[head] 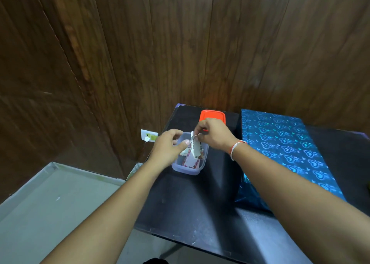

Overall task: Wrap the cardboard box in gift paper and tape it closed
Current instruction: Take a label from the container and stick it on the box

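Observation:
A box wrapped in shiny blue heart-patterned gift paper (284, 149) lies on the right of the black table (200, 203). Left of it stands a clear plastic container (187, 168) holding several small printed gift tags. My right hand (212, 133) pinches the top of one white tag (195, 146) and lifts it upright above the container. My left hand (170, 146) hovers over the container's left rim, fingers curled, thumb pointing toward the tag; I cannot see it holding anything.
The container's orange lid (212, 115) lies behind my right hand. A dark wood-panelled wall rises behind the table, with a white wall socket (149, 135) low on it. Grey floor (50, 203) lies to the left of the table's edge.

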